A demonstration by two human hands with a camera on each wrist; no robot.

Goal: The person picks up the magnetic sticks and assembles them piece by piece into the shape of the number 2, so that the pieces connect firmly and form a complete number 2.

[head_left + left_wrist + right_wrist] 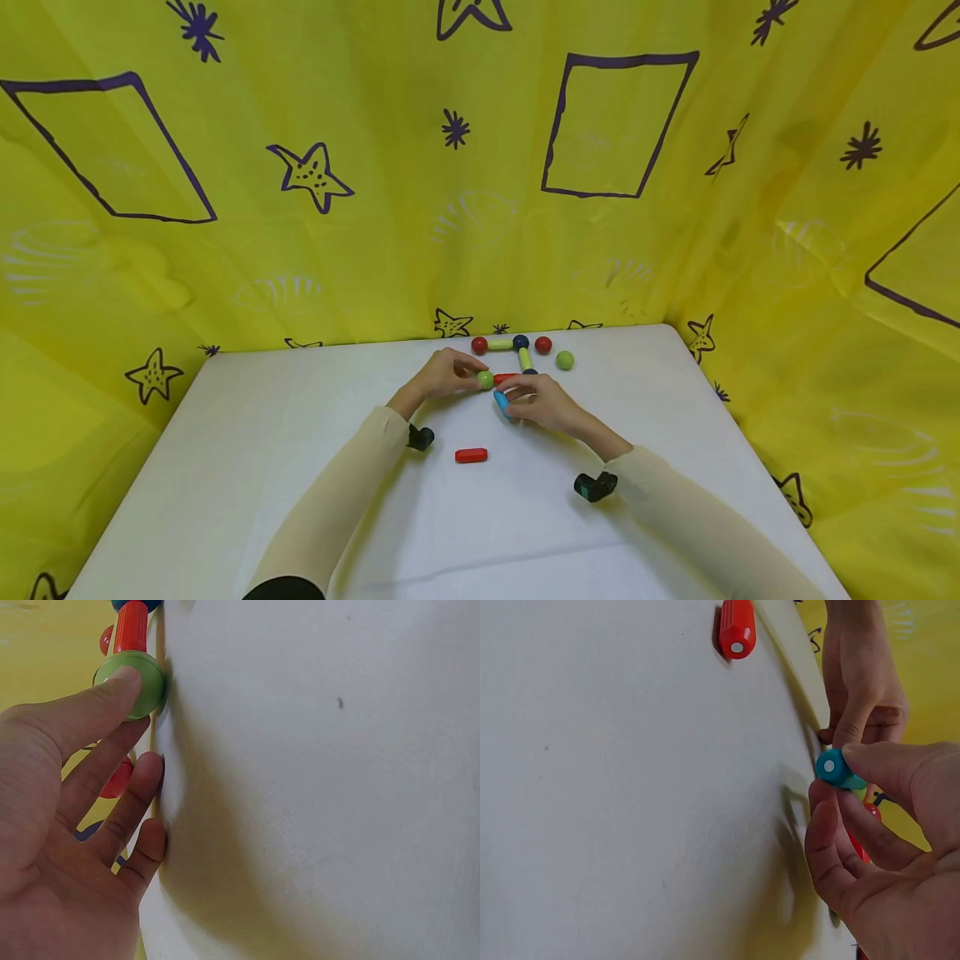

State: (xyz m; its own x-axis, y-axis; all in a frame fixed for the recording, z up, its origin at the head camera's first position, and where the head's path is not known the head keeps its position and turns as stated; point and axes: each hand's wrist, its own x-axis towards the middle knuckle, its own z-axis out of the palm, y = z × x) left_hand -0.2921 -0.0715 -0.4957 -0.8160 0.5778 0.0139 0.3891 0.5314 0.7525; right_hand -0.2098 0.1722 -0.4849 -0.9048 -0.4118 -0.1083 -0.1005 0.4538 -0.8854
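Observation:
Near the back of the white table, my left hand (447,373) pinches a green ball (135,684) between thumb and finger. A red rod (132,628) runs from that ball to a dark blue ball (137,603). Just to the right, my right hand (546,403) holds a blue rod (834,766) between thumb and fingers, its pale round end showing in the right wrist view. The blue rod is close beside the green ball. Behind the hands, yellow-green rods (500,344) link a red ball (479,345) and another dark blue ball (521,342).
Loose on the table (300,467) lies a second red rod (471,456), nearer the front than the hands. Another red ball (543,345) and a second green ball (565,360) sit at the back right. A yellow patterned curtain (375,250) encloses the back and sides.

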